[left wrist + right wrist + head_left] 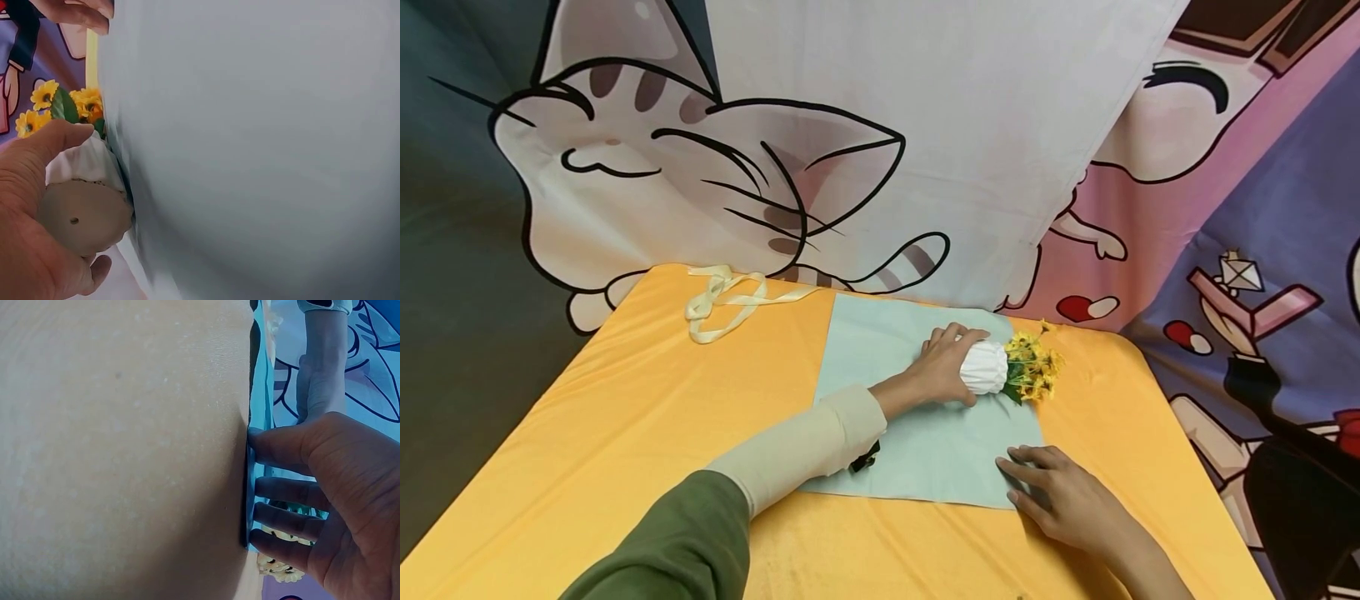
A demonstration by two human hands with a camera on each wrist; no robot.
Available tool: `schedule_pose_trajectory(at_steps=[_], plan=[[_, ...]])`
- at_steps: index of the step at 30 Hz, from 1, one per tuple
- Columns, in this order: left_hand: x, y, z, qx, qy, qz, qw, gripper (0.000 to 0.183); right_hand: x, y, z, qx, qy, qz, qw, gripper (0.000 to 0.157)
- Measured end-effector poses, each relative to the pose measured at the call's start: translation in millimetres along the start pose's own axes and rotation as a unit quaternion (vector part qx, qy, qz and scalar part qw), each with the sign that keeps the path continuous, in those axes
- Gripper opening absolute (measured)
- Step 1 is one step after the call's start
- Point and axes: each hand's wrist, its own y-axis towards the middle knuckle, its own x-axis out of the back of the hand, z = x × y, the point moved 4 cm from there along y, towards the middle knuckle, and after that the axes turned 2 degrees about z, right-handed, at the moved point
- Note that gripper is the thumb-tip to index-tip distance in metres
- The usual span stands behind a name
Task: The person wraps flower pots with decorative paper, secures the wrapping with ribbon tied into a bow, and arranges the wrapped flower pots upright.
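Observation:
A white pleated flowerpot [985,367] with yellow artificial-looking flowers [1034,364] lies on its side, blooms to the right, on a pale blue sheet [925,458]. My left hand [943,367] grips the pot near its base, thumb on one side and fingers on the other. The left wrist view shows the pot's grey-brown base [87,215] with a small hole. At the sheet's near right edge is my right hand [1060,492], fingers spread and fingertips touching the sheet. In the right wrist view, its fingers [290,519] rest along the sheet's edge.
A cream ribbon [722,304] lies loosely looped at the table's far left. The yellow tablecloth [647,433] surrounds the sheet. Cartoon-printed curtains [985,150] hang behind and to the right. A small black object [865,457] shows beneath the left sleeve.

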Motion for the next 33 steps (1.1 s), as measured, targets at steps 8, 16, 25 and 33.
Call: schedule_pose_trajectory(at_steps=[8,16,25,33], plan=[[3.0,-3.2,6.1,0.007,-0.009,-0.008,0.9999,0.122,4.5,4.5,-1.9,-0.022,0.019,0.023,0.999,0.038],[11.3,-19.6,21.2,0.015,-0.031,-0.013,0.9993,0.153,13.8,14.8,-5.5,-0.005,0.039,0.01,0.999,0.025],[40.2,-45.1,39.4,0.044,-0.087,-0.04,0.9945,0.122,34.3,40.8,-6.7,0.042,0.015,-0.105,0.993,0.034],[56.5,-65.2,70.4,0.096,-0.006,-0.116,0.9886,0.041,48.1,83.1,-13.9,0.061,0.001,-0.159,0.985,0.062]])
